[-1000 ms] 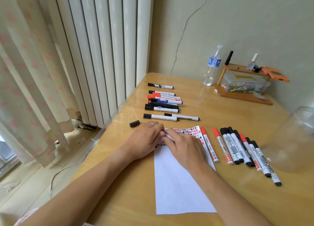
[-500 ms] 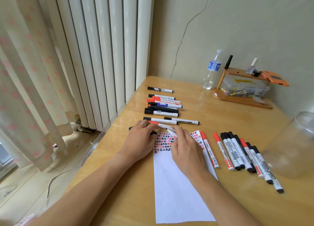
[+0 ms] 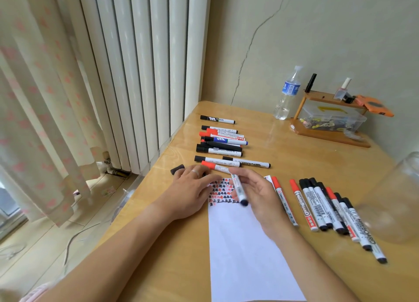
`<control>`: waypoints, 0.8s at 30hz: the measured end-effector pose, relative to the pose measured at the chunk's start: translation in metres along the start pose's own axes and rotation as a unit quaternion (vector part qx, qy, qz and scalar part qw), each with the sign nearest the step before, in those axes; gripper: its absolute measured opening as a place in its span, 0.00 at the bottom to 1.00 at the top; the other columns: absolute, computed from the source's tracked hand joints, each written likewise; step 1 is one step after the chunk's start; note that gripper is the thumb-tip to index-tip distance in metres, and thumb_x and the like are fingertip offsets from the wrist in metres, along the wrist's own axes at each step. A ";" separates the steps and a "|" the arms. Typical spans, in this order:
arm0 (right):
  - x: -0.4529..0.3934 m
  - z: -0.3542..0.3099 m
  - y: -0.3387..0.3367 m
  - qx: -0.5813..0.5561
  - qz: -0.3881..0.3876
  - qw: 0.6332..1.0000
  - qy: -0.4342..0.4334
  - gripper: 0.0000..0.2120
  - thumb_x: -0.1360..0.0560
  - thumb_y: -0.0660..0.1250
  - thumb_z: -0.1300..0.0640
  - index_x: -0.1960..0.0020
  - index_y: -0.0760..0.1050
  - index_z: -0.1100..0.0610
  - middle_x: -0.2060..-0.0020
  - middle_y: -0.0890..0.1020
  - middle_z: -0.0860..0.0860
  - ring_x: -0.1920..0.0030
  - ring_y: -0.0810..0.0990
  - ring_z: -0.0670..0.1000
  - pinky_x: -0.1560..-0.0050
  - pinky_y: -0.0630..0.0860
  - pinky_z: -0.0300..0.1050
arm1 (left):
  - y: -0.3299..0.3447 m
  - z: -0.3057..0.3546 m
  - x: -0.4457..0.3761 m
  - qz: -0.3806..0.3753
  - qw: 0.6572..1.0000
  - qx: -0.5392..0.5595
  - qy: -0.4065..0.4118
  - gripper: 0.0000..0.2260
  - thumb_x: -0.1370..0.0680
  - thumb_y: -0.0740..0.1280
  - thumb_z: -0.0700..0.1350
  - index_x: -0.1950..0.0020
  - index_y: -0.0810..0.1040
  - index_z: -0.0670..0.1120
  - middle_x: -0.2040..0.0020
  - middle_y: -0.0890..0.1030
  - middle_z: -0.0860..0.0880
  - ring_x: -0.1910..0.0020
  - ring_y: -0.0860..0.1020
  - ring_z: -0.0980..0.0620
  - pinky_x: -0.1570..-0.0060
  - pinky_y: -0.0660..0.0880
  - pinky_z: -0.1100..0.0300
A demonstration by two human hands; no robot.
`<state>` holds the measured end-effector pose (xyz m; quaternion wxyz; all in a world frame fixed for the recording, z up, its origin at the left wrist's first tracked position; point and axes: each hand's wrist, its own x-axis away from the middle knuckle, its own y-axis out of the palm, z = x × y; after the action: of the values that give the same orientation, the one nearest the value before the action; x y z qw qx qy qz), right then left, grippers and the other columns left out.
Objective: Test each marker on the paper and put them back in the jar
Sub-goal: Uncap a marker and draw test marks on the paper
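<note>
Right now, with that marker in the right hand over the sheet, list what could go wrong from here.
1. The right hand holds the marker with its dark end low over the paper; if that end is an uncapped tip, it could smear the rows of test marks.
2. A loose black cap lies by the table edge beside the left hand; a nudge could knock it off.
3. The jar lies on its side close to the row of markers; it might roll.
</note>
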<state>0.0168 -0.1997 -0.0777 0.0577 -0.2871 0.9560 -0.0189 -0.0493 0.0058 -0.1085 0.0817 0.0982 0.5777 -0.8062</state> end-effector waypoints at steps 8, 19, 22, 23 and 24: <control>0.004 0.003 0.005 0.046 -0.001 0.999 0.006 0.03 0.17 0.67 0.54 0.49 0.75 0.52 0.70 0.73 0.56 0.70 0.70 0.54 0.74 0.65 0.44 | 0.002 0.001 0.000 -0.010 1.000 0.000 -0.004 0.18 0.15 0.55 0.58 0.24 0.64 0.65 0.24 0.63 0.53 0.24 0.59 0.51 0.25 0.51 0.48; 0.012 0.003 0.013 0.094 0.021 0.994 0.049 0.08 0.21 0.72 0.56 0.54 0.75 0.58 0.67 0.82 0.58 0.75 0.77 0.59 0.76 0.71 0.44 | 0.000 0.002 0.001 -0.008 1.000 0.013 -0.007 0.18 0.15 0.56 0.57 0.25 0.66 0.64 0.25 0.64 0.54 0.24 0.59 0.52 0.26 0.50 0.52; 0.014 0.005 0.015 0.110 0.031 0.993 0.038 0.07 0.21 0.70 0.61 0.56 0.74 0.60 0.70 0.80 0.61 0.75 0.78 0.59 0.74 0.74 0.46 | -0.002 0.002 0.001 -0.017 1.000 0.018 -0.011 0.18 0.15 0.57 0.57 0.24 0.66 0.64 0.24 0.63 0.54 0.24 0.58 0.52 0.26 0.48 0.52; 0.014 0.005 0.015 0.115 0.030 0.992 0.035 0.07 0.21 0.69 0.62 0.57 0.74 0.60 0.70 0.80 0.62 0.75 0.79 0.60 0.74 0.74 0.47 | -0.003 0.002 0.001 -0.020 1.000 0.019 -0.012 0.18 0.15 0.57 0.58 0.24 0.66 0.63 0.24 0.63 0.54 0.24 0.58 0.52 0.26 0.48 0.52; 0.015 0.006 0.015 0.119 0.029 0.992 0.033 0.07 0.21 0.69 0.62 0.58 0.74 0.59 0.70 0.80 0.62 0.74 0.79 0.60 0.73 0.75 0.47 | -0.003 0.003 0.001 -0.023 0.999 0.020 -0.013 0.19 0.16 0.57 0.59 0.24 0.66 0.63 0.24 0.62 0.53 0.24 0.58 0.52 0.26 0.48 0.52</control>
<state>-0.0029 -0.1950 -0.0861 0.0601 -0.2496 0.9563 -0.1402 -0.0515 0.0043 -0.1051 0.0691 0.0760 0.5622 -0.8206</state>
